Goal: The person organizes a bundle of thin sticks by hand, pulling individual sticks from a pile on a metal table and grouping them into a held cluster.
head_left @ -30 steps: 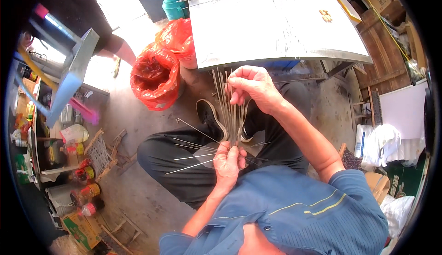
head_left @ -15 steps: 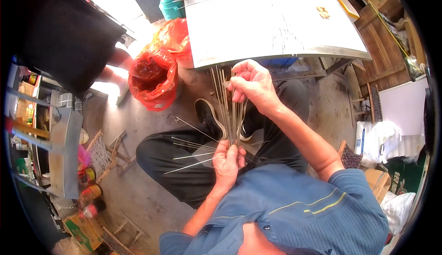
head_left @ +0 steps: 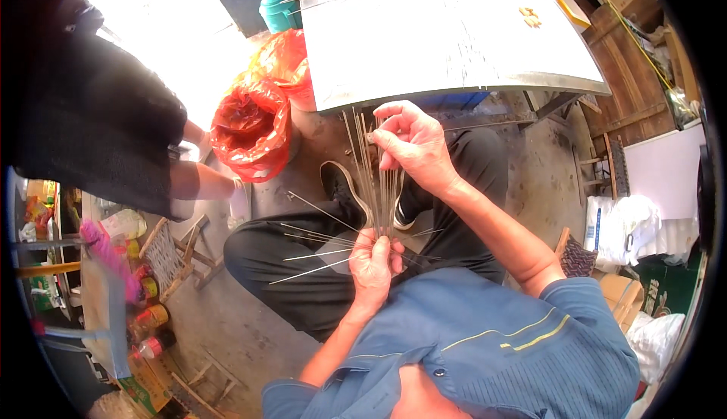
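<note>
My left hand (head_left: 372,266) is closed low around a bundle of thin, stiff, straw-coloured strips (head_left: 368,180) above my lap. Most of the strips point up and away from me, while several splay left over my knee and a few stick out right. At the far end of the bundle is my right hand (head_left: 415,149), its thumb and fingers closed around the tips of some strips. Exactly how many it grips is hidden by the fingers. Both my legs are bent outward in dark trousers, with my shoes beyond the bundle.
A white-topped table (head_left: 394,56) stands ahead, bearing more thin strips and small tan pieces (head_left: 529,17). Left of it are a red-bag-lined bin (head_left: 254,127) and a teal flask (head_left: 278,10). A person in dark clothes (head_left: 98,109) stands at left, near a small stool (head_left: 178,256).
My right hand has shifted slightly left at the strip tips. My left hand stays put. The person at left has moved nearer the bin and stool, and a pink fluffy thing shows more.
</note>
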Available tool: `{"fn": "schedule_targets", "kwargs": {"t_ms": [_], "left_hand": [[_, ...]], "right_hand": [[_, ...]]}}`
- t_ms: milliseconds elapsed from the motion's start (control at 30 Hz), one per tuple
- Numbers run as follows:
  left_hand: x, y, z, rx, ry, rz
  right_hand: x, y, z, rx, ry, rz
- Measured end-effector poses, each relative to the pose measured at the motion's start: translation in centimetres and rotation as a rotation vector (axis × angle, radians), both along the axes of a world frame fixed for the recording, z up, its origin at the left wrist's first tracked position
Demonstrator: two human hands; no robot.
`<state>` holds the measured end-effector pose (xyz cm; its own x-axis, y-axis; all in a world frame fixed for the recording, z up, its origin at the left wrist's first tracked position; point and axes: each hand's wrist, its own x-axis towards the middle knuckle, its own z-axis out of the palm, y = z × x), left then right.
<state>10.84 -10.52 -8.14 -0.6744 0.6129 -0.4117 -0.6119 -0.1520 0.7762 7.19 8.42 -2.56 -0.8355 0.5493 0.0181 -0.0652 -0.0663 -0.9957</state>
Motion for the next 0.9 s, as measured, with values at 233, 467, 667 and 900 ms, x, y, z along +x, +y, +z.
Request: {"fn": "schedule_targets", "kwargs": {"t_ms": [233, 467, 667, 900], "left_hand": [[0.0, 0.1, 0.0, -0.025, 0.003, 0.002], [0.0, -0.1, -0.2, -0.001, -0.002, -0.004], [0.1, -0.1, -0.3, -0.009, 0.009, -0.004], [0.2, -0.1, -0.2, -0.049, 0.062, -0.013]], "right_hand": [[0.1, -0.2, -0.2, 0.002, 0.026, -0.049], [0.1, 0.1, -0.9, 0.087, -0.026, 0.015], [0.2, 0.3, -0.1, 0.060, -0.145, 0.067], [0.2, 0.9, 0.0, -0.115, -0.177, 0.149]]}}
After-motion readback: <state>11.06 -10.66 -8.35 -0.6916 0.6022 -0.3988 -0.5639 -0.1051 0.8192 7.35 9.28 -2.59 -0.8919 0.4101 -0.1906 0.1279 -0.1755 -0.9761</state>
